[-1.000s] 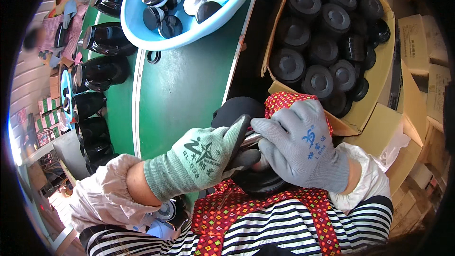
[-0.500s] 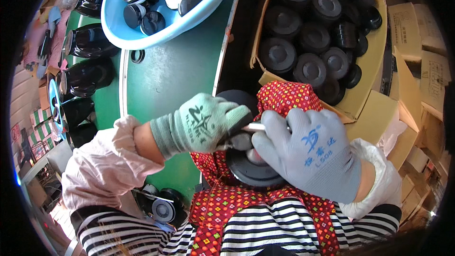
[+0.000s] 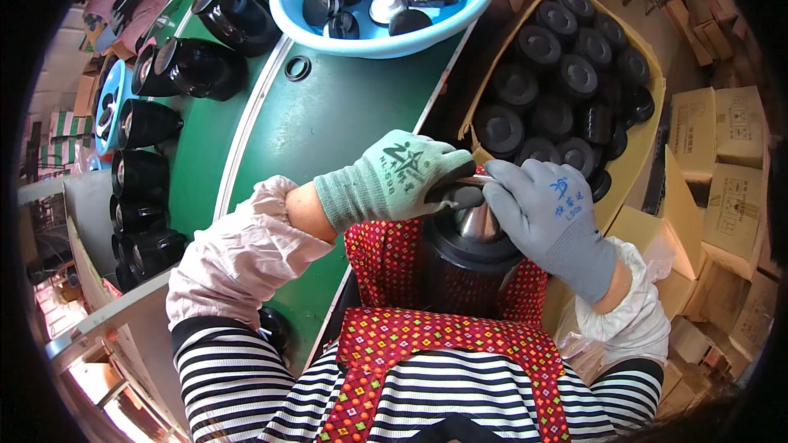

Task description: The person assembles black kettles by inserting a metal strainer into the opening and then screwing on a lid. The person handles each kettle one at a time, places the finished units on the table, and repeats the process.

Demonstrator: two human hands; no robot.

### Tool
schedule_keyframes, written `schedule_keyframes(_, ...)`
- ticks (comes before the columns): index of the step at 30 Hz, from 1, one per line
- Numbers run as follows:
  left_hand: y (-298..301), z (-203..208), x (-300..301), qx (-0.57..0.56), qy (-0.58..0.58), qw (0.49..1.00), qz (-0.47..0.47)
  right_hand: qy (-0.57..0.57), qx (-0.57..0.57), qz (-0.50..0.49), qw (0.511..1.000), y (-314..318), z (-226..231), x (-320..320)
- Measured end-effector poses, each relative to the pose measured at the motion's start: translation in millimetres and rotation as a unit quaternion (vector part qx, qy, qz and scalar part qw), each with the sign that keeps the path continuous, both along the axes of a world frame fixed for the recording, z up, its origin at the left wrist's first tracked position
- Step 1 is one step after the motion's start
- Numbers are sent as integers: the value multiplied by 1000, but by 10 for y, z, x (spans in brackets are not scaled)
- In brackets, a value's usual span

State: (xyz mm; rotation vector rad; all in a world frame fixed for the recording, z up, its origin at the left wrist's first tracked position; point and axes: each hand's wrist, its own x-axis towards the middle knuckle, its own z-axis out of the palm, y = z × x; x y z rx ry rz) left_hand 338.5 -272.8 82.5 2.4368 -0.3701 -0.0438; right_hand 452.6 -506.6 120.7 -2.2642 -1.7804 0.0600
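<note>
A dark glossy vessel [image 3: 461, 283] stands in my lap, with a black round rim [image 3: 468, 256] around a silvery metal cone [image 3: 478, 227] at its top. My left hand [image 3: 402, 176], in a green glove with dark fingertips, curls over this cone from the left. My right hand [image 3: 543, 209], in a grey glove, reaches in from the right with its fingers pressed together. Between the fingertips of both hands shows a small silvery metal piece [image 3: 470, 181], gripped just above the cone. Gloved fingers hide most of that piece, so its full shape cannot be made out.
Beyond my right hand, a cardboard box [image 3: 655, 107] holds several black round parts. A light-blue basin [image 3: 382, 47] of black-and-white caps sits on the green table [image 3: 328, 115], near a loose black ring [image 3: 297, 68]. Dark glossy vessels [image 3: 201, 70] line the left side. Cartons [image 3: 735, 205] stand at right.
The view has shifted, so basin and box sit differently in it. Both hands stay together over the vessel, which now stands more upright and shows more of its dark side and metal cone.
</note>
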Motion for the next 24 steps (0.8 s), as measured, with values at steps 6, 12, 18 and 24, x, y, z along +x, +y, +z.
schedule_keyframes(6,178,131,-320,-81,-53,970,224,-48,151,-17,987,-133,332,78)
schedule_keyframes(12,570,-481,-1664,-39,-12,835,549,364,17,39,930,-583,-65,-167)
schedule_keyframes(18,672,-1370,-3222,41,29,722,690,370,26,34,928,-592,-186,-265)
schedule_keyframes(24,513,-1551,-3458,180,27,671,719,407,105,-29,907,-448,-108,-227)
